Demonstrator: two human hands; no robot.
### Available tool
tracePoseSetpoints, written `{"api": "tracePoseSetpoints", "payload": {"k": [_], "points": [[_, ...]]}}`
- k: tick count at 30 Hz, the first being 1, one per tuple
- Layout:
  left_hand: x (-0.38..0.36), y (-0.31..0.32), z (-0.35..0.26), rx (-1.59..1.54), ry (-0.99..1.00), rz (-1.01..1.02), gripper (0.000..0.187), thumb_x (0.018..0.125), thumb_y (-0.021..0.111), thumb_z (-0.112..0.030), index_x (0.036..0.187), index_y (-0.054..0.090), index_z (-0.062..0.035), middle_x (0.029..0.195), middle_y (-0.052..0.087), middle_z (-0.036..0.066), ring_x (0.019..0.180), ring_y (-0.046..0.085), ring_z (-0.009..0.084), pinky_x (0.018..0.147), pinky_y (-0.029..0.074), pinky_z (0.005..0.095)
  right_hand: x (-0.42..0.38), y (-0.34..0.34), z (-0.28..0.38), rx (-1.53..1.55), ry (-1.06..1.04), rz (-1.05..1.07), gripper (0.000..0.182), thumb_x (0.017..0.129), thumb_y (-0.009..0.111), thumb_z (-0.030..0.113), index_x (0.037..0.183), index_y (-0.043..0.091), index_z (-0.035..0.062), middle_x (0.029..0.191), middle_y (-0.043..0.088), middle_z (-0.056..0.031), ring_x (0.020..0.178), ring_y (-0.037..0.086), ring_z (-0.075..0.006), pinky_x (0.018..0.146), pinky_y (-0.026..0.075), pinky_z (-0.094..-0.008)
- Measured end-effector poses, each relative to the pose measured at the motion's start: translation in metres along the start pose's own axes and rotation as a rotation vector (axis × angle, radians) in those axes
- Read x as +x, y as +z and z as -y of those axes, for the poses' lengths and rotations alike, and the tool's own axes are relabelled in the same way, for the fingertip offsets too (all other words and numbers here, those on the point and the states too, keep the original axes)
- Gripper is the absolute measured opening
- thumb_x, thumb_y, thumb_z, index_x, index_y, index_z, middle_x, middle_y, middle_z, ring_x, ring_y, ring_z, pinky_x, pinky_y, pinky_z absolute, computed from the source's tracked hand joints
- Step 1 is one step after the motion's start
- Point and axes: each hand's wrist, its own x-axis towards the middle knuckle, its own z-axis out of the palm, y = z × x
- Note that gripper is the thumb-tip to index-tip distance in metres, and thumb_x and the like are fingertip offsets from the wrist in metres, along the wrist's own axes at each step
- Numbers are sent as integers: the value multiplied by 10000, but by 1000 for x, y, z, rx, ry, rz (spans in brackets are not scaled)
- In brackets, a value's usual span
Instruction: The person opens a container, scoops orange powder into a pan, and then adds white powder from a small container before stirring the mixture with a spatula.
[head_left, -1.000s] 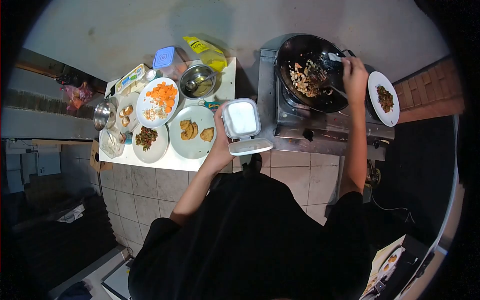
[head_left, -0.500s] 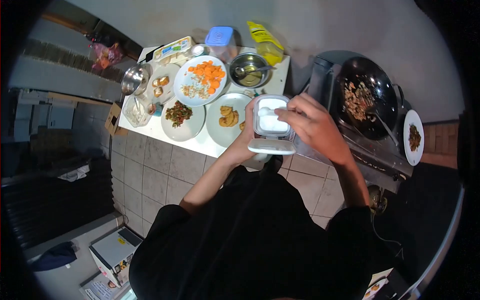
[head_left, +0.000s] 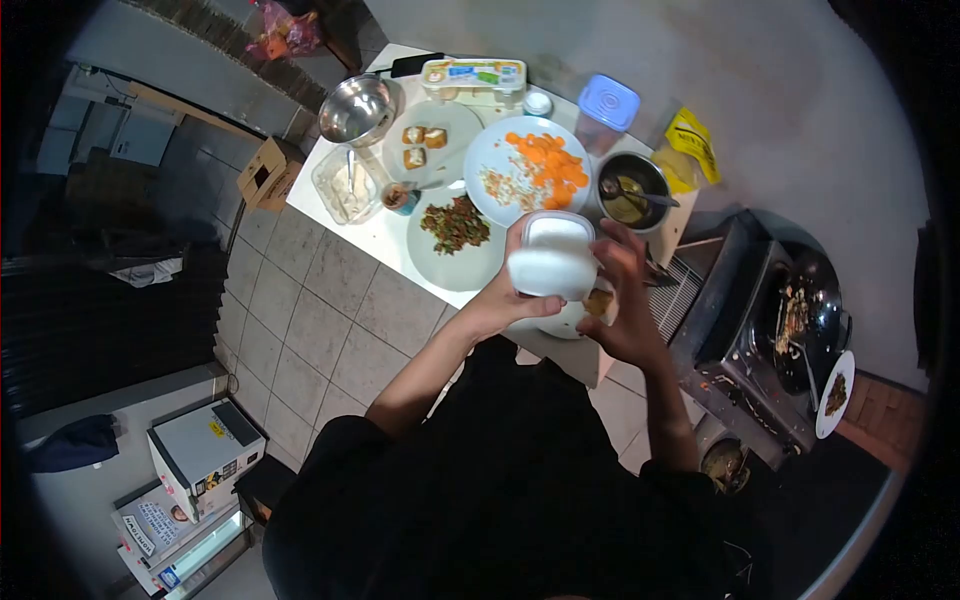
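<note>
My left hand (head_left: pixel 508 305) grips a small clear tub (head_left: pixel 530 228) of white powder from its left side and below. The tub's white hinged lid (head_left: pixel 552 274) stands partly raised, smeared by motion, and covers the near part of the tub. Just right of it, my right hand (head_left: pixel 632 310) has its fingers curved and apart, with nothing seen in them. No spoon shows in the tub now. Beneath the hands lies a plate with browned pieces (head_left: pixel 598 303), mostly hidden. Close by are a plate of chopped carrots (head_left: pixel 545 165) and a plate of chopped green-and-red vegetables (head_left: pixel 455 225).
A metal pot with a ladle (head_left: pixel 632 192), a blue-lidded container (head_left: pixel 609 102) and a yellow bag (head_left: pixel 690 150) stand along the wall. At right, a wok (head_left: pixel 815 310) sits on the stove beside a white plate (head_left: pixel 828 420). A steel bowl (head_left: pixel 357 110) is at the table's far left.
My right hand has let go of the small white spoon and drawn back with its fingers apart. The tub's lid has swung up. My view has turned, shifting the table rightward.
</note>
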Motion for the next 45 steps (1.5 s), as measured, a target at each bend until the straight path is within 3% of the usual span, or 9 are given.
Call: {"api": "tracePoseSetpoints", "payload": {"k": [7,14,17,18,21,23,30,42,45], "points": [[5,-75,-15,-255,-161,-242,876,953,681,-254,1547,39,-217,1498,276,156,1354,396,298,955,505,396,66,103,-53,638,617,-187,766,951,672,340,1499,200,88,1371,490,-208,1250,538,-306,984,484,-437],[32,-151,-18,496,-19,-350,992,878,723,-506,1552,116,-104,1425,300,335,1329,413,453,1033,446,448,156,145,-48,784,800,-161,646,952,655,329,1462,359,65,1320,545,-151,1184,563,-256,946,488,-392],[22,-158,-84,1033,-106,-445,921,902,726,-432,1552,174,-83,1418,351,246,1336,429,377,1060,421,433,199,154,-99,1021,746,-77,649,945,657,297,1463,357,47,1312,548,-132,1178,566,-262,924,503,-403],[20,-169,-93,1045,33,-533,862,880,748,-425,1516,293,-63,1359,413,244,1176,587,362,914,522,389,215,167,-125,1010,696,-134,490,965,613,343,1372,493,97,1182,633,-93,1048,622,-226,815,514,-426],[40,-211,-138,665,-22,-633,641,890,743,-392,1352,502,-17,1109,610,141,742,691,188,593,523,276,272,174,-170,1021,854,-237,553,919,682,265,1367,450,39,1282,565,-142,1108,609,-282,880,526,-441],[89,-281,-108,631,-35,-627,520,930,692,-393,1238,583,12,972,650,97,714,684,155,569,487,247,298,195,-210,974,925,-325,563,902,699,278,1351,456,39,1269,572,-143,1083,618,-289,876,528,-444],[253,-418,28,-150,-485,-648,405,1010,506,-204,1336,474,33,1163,574,162,845,666,239,582,548,275,366,248,-309,669,1140,-1008,718,828,752,289,1406,394,61,1374,504,-173,1203,550,-322,1010,458,-440],[316,-418,89,-101,-269,-761,256,1011,563,-216,1139,509,0,991,654,122,757,662,182,637,555,257,375,262,-342,900,657,-977,661,903,702,173,1453,365,30,1365,506,-118,1140,557,-217,968,455,-338],[322,-431,98,-109,-224,-741,251,1009,580,-239,1095,532,-8,975,650,110,753,653,177,679,556,269,384,258,-331,869,661,-970,611,905,713,279,1393,458,15,1415,503,-154,1268,498,-269,1056,406,-390]]}}
